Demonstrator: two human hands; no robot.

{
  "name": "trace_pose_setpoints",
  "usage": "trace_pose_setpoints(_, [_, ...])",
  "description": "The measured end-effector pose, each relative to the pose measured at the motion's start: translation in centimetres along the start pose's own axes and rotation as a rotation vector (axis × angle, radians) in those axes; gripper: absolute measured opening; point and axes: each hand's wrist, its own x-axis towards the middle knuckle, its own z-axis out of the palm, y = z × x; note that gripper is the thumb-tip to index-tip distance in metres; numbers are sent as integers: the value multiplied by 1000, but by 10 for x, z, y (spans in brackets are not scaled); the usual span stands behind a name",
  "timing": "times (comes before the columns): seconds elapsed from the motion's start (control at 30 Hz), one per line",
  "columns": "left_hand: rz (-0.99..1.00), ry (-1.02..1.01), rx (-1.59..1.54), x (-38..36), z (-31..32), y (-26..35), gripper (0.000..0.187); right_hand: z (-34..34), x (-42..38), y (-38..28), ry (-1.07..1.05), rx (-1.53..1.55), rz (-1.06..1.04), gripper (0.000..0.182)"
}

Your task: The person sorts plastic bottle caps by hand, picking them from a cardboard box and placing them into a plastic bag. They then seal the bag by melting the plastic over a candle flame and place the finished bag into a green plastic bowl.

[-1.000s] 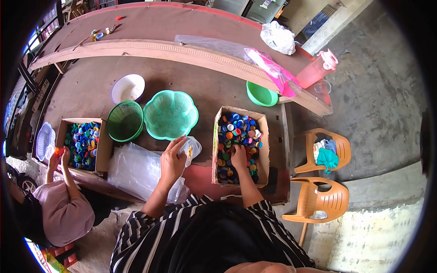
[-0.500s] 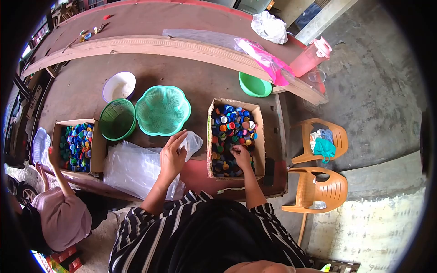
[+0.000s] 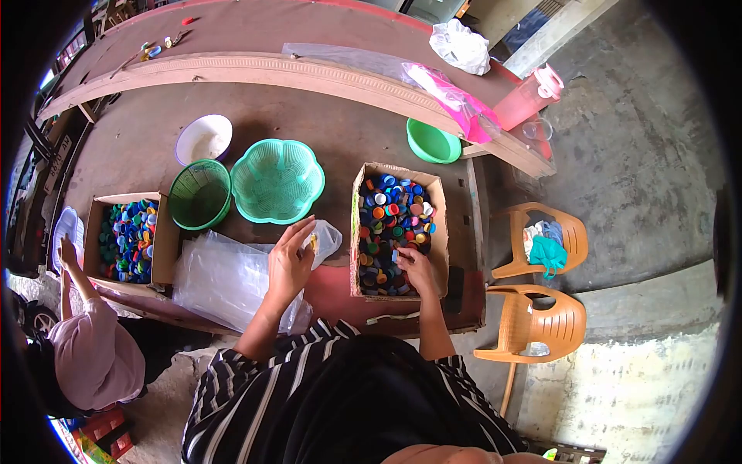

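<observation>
My left hand (image 3: 289,267) holds a small clear plastic bag (image 3: 329,241) at its thumb side, the fingers stretched upward along it. A small yellow piece shows at the bag's near side. Over the cardboard box (image 3: 438,267) on the right, my right hand (image 3: 417,271) pinches a light blue bottle cap (image 3: 395,256) between thumb and fingertips. Loose bottle caps (image 3: 390,209) of many colours fill that box. Flat clear plastic bags (image 3: 220,278) lie on the table below and left of my left hand.
Behind my hands stand a flower-shaped green basket (image 3: 277,182), a darker green basket (image 3: 199,195), a white bowl (image 3: 204,140) and a green basin (image 3: 433,141). Another capped-filled box (image 3: 164,247) is at left. Beside it a person (image 3: 97,348) reaches into a pale tub (image 3: 68,232). Orange chairs (image 3: 541,323) stand right.
My right hand has lifted slightly from among the caps, and a light blue cap now shows in its fingers. A yellow piece now shows at the bag. The other person's hand has lowered into the tub.
</observation>
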Motion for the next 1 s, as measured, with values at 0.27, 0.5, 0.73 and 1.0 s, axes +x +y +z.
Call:
trace_pose_setpoints(0.27, [0, -4, -6, 5, 3, 1, 41, -3, -8, -9, -9, -94, 40, 30])
trace_pose_setpoints(0.5, [5, -12, -5, 10, 5, -1, 42, 8, -11, -25, 4, -402, -172, 37])
trace_pose_setpoints(0.73, [12, -15, -9, 17, 4, -3, 42, 70, 5, -32, -64, -632, -578, 47])
trace_pose_setpoints(1.0, [38, 5, -11, 21, 4, -8, 40, 59, 9, -20, -138, -1101, -478, 52])
